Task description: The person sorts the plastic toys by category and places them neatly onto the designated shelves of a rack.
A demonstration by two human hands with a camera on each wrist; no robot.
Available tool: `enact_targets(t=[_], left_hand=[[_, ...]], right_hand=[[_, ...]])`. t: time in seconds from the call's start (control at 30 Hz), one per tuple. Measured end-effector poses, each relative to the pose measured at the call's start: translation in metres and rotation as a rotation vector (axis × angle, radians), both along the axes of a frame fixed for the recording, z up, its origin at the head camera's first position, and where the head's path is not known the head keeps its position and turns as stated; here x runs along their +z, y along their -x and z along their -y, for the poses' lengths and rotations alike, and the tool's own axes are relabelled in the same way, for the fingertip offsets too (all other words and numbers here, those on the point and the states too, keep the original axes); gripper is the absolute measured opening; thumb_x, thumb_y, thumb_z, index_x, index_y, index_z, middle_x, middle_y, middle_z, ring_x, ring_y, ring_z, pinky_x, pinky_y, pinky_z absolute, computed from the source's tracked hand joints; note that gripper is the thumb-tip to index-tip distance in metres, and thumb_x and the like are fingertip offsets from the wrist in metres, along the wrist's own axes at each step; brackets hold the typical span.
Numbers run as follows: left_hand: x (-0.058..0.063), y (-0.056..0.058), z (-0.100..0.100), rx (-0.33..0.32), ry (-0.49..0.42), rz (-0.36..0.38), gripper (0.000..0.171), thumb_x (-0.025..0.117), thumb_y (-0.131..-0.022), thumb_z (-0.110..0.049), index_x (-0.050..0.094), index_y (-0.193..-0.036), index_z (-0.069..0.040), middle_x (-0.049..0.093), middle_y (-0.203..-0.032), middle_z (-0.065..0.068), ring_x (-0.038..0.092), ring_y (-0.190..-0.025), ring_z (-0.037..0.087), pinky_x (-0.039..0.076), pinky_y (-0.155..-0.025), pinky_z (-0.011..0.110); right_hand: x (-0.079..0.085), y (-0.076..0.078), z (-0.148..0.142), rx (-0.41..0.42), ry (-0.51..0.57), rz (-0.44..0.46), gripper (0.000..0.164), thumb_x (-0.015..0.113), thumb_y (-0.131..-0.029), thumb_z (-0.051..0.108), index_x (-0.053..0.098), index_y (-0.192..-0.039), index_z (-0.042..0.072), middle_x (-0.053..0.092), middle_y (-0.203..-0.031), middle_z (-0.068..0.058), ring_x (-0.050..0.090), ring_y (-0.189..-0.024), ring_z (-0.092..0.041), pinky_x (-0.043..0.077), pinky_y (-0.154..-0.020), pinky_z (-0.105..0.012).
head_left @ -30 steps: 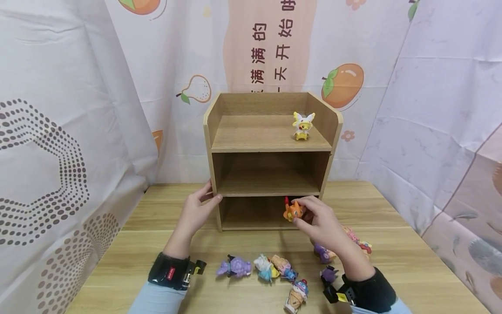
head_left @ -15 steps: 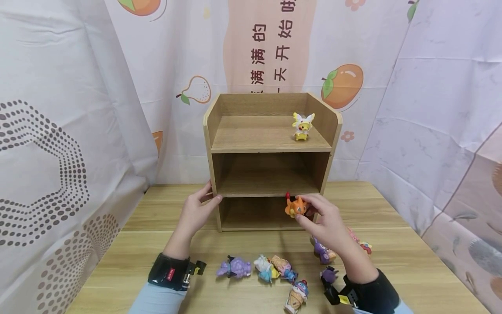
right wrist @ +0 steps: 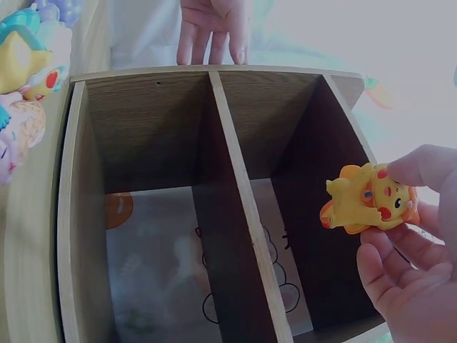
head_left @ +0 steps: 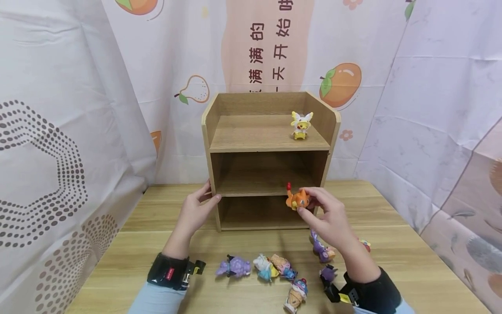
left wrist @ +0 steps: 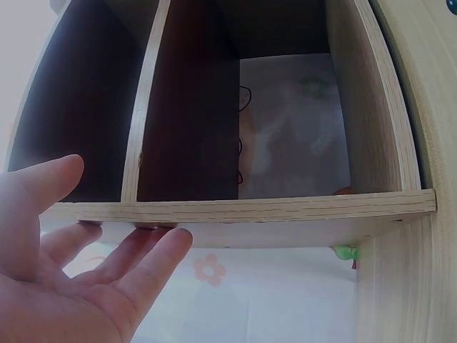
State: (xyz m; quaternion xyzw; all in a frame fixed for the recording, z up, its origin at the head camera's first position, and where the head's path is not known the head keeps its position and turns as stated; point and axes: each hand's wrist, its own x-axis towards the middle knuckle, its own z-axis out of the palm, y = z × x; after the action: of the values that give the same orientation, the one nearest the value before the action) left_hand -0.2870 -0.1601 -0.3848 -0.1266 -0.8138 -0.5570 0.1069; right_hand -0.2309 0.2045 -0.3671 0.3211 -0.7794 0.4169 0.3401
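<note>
In front of the wooden shelf unit (head_left: 266, 151), my right hand (head_left: 327, 216) pinches a small orange-and-yellow toy figure (head_left: 299, 199) between thumb and fingers. A red tip rises from its tail, and the right wrist view shows the yellow face and belly of the toy figure (right wrist: 375, 198). My left hand (head_left: 196, 213) touches the unit's left side panel with fairly straight fingertips, its thumb near the front edge. On the top shelf a white-and-yellow toy figure (head_left: 300, 125) stands upright at the right.
On the table (head_left: 164, 244) lie a purple figure (head_left: 235, 266), a white-and-blue figure (head_left: 265, 267), an ice-cream-cone figure (head_left: 296, 295) and several others. Below my right arm are two purple figures, one being a purple figure (head_left: 322, 248). A printed curtain (head_left: 176, 52) hangs behind.
My right hand has lifted the orange toy figure from before the bottom compartment to about the middle board's level, moving slightly right. My left hand stays at the side panel.
</note>
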Motion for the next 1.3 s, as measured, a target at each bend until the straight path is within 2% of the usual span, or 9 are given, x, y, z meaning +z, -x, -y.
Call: enact_targets(t=[0.27, 0.53, 0.83, 1.3], left_hand=[[0.002, -0.001, 0.000, 0.003, 0.001, 0.011, 0.067, 0.071, -0.098, -0.028, 0.043, -0.155, -0.009, 0.054, -0.146, 0.018, 0.056, -0.129, 0.036, 0.054, -0.096, 0.048], [0.002, -0.002, -0.001, 0.010, -0.002, 0.011, 0.067, 0.072, -0.097, -0.027, 0.043, -0.155, -0.008, 0.054, -0.146, 0.019, 0.057, -0.128, 0.036, 0.054, -0.096, 0.047], [0.001, -0.001, 0.000, 0.005, -0.007, 0.006, 0.066, 0.072, -0.097, -0.028, 0.044, -0.154, -0.009, 0.054, -0.147, 0.017, 0.058, -0.127, 0.034, 0.054, -0.096, 0.047], [-0.001, 0.000, 0.001, 0.001, -0.007, 0.007, 0.067, 0.072, -0.097, -0.028, 0.043, -0.155, -0.009, 0.054, -0.146, 0.018, 0.058, -0.128, 0.034, 0.054, -0.096, 0.047]], right_hand=[[0.016, 0.001, 0.001, 0.005, 0.004, -0.029, 0.045, 0.079, -0.080, -0.007, 0.068, -0.123, -0.002, 0.068, -0.113, -0.007, 0.065, -0.090, -0.015, 0.056, -0.076, -0.022], [0.036, 0.001, 0.002, 0.007, 0.011, -0.044, 0.046, 0.078, -0.081, -0.009, 0.067, -0.125, -0.001, 0.068, -0.111, -0.006, 0.065, -0.090, -0.018, 0.057, -0.077, -0.024], [0.056, 0.004, 0.004, 0.002, 0.015, -0.088, 0.050, 0.080, -0.078, -0.012, 0.068, -0.125, 0.000, 0.068, -0.108, -0.008, 0.065, -0.087, -0.018, 0.056, -0.077, -0.019], [0.073, 0.011, 0.007, 0.031, 0.031, -0.130, 0.049, 0.078, -0.078, -0.014, 0.068, -0.125, -0.004, 0.068, -0.107, -0.011, 0.064, -0.086, -0.016, 0.055, -0.076, -0.017]])
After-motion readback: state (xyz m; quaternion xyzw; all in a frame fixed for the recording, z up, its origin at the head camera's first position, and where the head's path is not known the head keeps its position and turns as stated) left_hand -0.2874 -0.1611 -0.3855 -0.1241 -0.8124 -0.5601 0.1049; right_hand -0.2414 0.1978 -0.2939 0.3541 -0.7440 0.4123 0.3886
